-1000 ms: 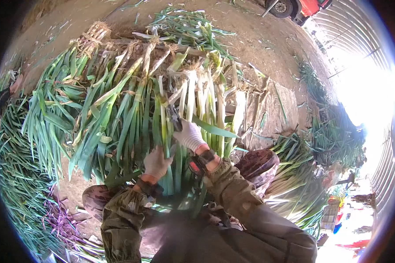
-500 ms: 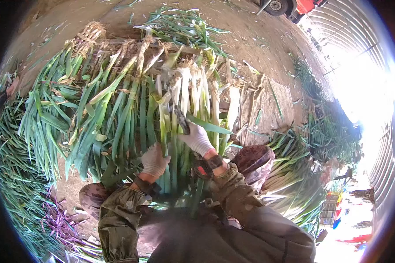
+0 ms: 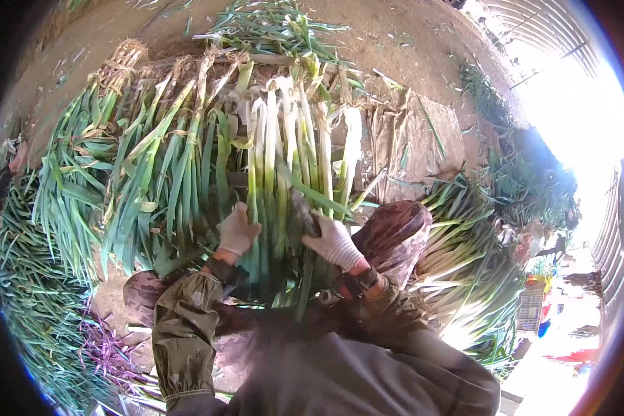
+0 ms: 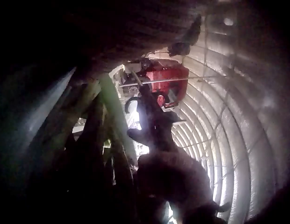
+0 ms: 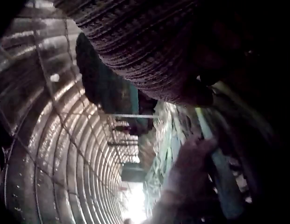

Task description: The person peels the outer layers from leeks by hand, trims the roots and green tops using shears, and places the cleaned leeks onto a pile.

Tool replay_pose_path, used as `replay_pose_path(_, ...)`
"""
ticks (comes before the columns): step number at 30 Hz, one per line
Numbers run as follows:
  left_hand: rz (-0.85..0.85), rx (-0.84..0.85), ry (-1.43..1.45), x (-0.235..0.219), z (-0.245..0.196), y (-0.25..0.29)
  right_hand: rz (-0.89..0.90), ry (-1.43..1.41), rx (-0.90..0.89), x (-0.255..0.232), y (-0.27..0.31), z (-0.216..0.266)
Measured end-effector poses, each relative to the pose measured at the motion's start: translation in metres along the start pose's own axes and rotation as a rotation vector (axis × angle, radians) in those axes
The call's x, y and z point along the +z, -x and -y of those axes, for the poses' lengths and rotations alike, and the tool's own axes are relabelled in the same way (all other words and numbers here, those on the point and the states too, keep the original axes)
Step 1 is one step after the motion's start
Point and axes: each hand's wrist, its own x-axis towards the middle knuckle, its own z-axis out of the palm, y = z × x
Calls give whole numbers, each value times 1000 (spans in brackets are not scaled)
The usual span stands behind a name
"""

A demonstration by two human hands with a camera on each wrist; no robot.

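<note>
Several long leeks with white shanks (image 3: 271, 125) lie roots-away in front of the person in the head view, their green leaves running toward the lap. At the left side of these leaves, the gloved left hand (image 3: 239, 230) has its fingers round some leaves; the right wrist view shows this hand (image 5: 194, 161) against a green leaf (image 5: 224, 175). The gloved right hand (image 3: 334, 244) grips a dark tool (image 3: 302, 211), angled up and left over the leaves. A loose leaf (image 3: 319, 197) crosses the stalks there. In the left wrist view much is too dark to make out.
More leeks (image 3: 76, 173) with bound roots lie to the left, beside a large green pile (image 3: 35, 277). Trimmed leeks (image 3: 457, 270) are heaped right of the knee (image 3: 395, 232). Cut leaves (image 3: 274, 28) lie beyond. A red vehicle (image 4: 168, 81) shows in the left wrist view.
The right hand and its tool have moved down along the stalks toward the leaf ends and the body. The left hand stays beside the leaves. The head view has shifted, and the red vehicle has left it.
</note>
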Motion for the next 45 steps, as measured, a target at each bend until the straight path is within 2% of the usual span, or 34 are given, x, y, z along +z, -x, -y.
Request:
replay_pose_path(2, -46, 46, 45, 3, 2, 1, 225, 68, 61, -7, 23, 21)
replay_pose_path(3, -82, 81, 48, 4, -1, 4, 209, -6, -2, -2, 30, 19)
replay_pose_path(5, -161, 146, 56, 4, -4, 14, 227, -33, 21, -2, 42, 15)
replay_pose_path(6, -131, 109, 50, 2, -9, 18, 235, -49, 34, -5, 47, 16)
replay_pose_path(7, -98, 74, 43, 0, -13, 23, 201, -2, 4, -4, 50, 7)
replay_pose_path(10, -86, 53, 58, -4, -32, 41, 154, 137, 135, -23, 36, -11)
replay_pose_path(11, -99, 52, 73, -3, -34, 46, 15, 85, 97, -23, 29, -29)
replay_pose_path(12, -111, 53, 88, -3, -35, 50, 15, -34, 180, -39, 26, -16)
replay_pose_path(14, -126, 23, 93, 5, -29, 52, -34, -120, 136, -49, 17, -13)
replay_pose_path(17, -186, 19, 43, 9, -34, 55, -129, -147, -1, -40, 1, -38)
replay_pose_path(20, -192, -6, 79, 5, -46, 58, -138, -154, 130, -55, 6, -19)
replay_pose_path(21, -183, -19, 109, 1, -48, 57, -154, -43, 188, -54, 8, -23)
replay_pose_path(22, -217, 0, 117, -4, -48, 55, -192, 8, 155, -54, 15, -26)
replay_pose_path(24, -294, 33, 139, -14, -40, 57, -187, 104, 275, -68, 31, -24)
replay_pose_path(25, -359, 82, 156, -18, -30, 54, -171, 103, 295, -72, 34, -35)
replay_pose_path(26, -361, 51, 207, -18, -23, 55, -181, 49, 350, -77, 36, -43)
replay_pose_path(28, -365, -4, 308, -30, -29, 58, -363, 214, 217, -75, 43, -61)
replay_pose_path(29, -426, 79, 331, -18, -10, 55, -417, 320, 214, -72, 42, -63)
replay_pose_path(30, -449, 105, 306, -19, -22, 62, -470, 427, 211, -73, 43, -57)
replay_pose_path(31, -431, 100, 234, -23, -39, 71, -613, 515, 17, -70, 43, -53)
replay_pose_path(32, -413, 95, 162, -23, -52, 77, -635, 324, 18, -81, 48, -7)
replay_pose_path(33, -316, 3, 307, -14, -50, 78, -527, 218, -81, -82, 46, 25)
replay_pose_path(35, -353, 55, 359, 10, -38, 76, -307, 47, -213, -62, 32, 60)
replay_pose_path(36, -341, 35, 333, 10, -53, 80, -191, -17, -255, -45, 19, 70)
replay_pose_path(38, -354, 141, 251, 12, -62, 86, -225, -168, -179, 10, -24, 60)
replay_pose_path(39, -277, 37, 300, 5, -75, 92, -102, -410, -64, 27, -47, 52)
replay_pose_path(40, -254, 55, 246, -6, -93, 100, 32, -646, 40, 32, -63, 59)
replay_pose_path(41, -232, 125, 253, -1, -84, 99, 68, -830, 106, 37, -65, 61)
replay_pose_path(42, -216, 189, 259, -2, -73, 94, 22, -867, 12, 46, -72, 65)
replay_pose_path(44, -150, 83, 500, -39, -79, 91, -49, -1059, 35, 50, -76, 72)
replay_pose_path(45, -97, 37, 625, -56, -82, 86, -71, -952, 4, 33, -66, 80)
